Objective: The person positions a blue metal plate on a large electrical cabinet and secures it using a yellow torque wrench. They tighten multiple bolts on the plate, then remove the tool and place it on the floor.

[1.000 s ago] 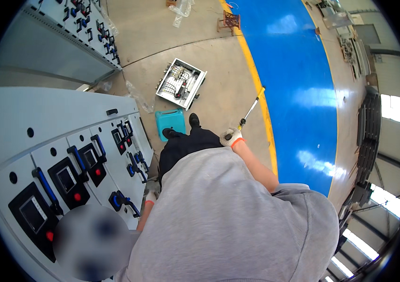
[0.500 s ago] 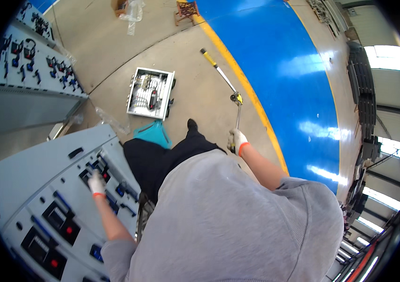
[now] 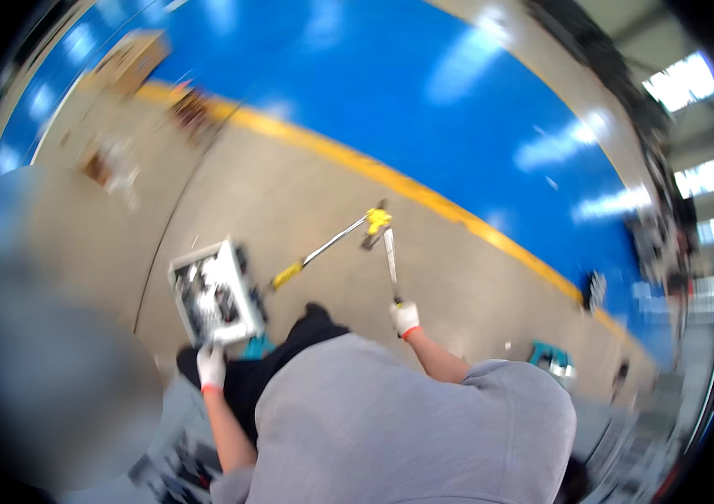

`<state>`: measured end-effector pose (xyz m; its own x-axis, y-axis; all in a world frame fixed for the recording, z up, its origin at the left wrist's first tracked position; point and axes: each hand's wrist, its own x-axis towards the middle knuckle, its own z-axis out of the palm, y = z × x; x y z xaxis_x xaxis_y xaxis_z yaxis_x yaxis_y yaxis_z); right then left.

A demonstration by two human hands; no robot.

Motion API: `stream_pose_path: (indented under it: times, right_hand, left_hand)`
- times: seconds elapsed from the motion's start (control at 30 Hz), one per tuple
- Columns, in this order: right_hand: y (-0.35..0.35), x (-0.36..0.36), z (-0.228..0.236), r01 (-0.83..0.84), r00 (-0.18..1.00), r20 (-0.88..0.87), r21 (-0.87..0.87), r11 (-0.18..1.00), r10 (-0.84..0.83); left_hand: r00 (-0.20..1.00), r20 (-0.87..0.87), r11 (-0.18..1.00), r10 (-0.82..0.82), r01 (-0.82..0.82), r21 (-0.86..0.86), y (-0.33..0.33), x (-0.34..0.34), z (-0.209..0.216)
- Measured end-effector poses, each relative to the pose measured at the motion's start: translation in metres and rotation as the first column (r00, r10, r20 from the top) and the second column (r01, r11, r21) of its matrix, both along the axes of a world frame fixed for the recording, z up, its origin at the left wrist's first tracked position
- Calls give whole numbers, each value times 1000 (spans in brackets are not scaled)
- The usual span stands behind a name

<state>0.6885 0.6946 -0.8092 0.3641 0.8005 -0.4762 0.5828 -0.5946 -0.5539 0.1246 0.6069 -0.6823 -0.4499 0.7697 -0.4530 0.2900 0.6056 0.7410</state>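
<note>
My right hand [image 3: 405, 317], in a white glove with an orange cuff, is closed round one handle of a long-handled cutter [image 3: 379, 221]. The tool has a yellow head and silver arms. Its other handle, with a yellow grip [image 3: 287, 275], angles away to the left, in front of my legs. My left hand [image 3: 211, 366], gloved the same way, is over my knee at the near edge of an open white metal box [image 3: 216, 290] with parts inside. Blur hides its fingers, and I cannot tell whether it touches the box.
A teal stool [image 3: 258, 346] is partly visible beside the box. Grey cabinet panels with switches [image 3: 180, 466] stand at lower left. A cardboard box [image 3: 133, 60] and a small wooden stool [image 3: 193, 109] stand far left. A yellow line [image 3: 332, 151] borders blue floor. Large blurred round patches cover the left side.
The view has turned to the right. My left hand has left the cabinet panel and come over beside the white box. The cutter's two handles stand at a narrower angle; my right hand still grips one.
</note>
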Motion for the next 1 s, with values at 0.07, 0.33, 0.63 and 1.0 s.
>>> stream_pose_path:
  times: [0.07,0.33,0.63,1.0]
  right_hand:
    - [18,19,47,72,994,-83,74,995,-66]
    - [159,-15,158,467,835,-468,324,823,-289]
    - [286,-131,201,723,382,-876,85,685,-294]
    - [529,-211,146,444,847,-390,145,884,-361]
  left_hand:
    - [982,185,995,47,-29,-98,51,-10,-2]
    - [996,58,988,72,-63,-140,209,-130,-65]
    - [932,360,974,42,42,-223,325,-64,-110]
    - [40,855,765,518,-470,-441,362,-160,-178]
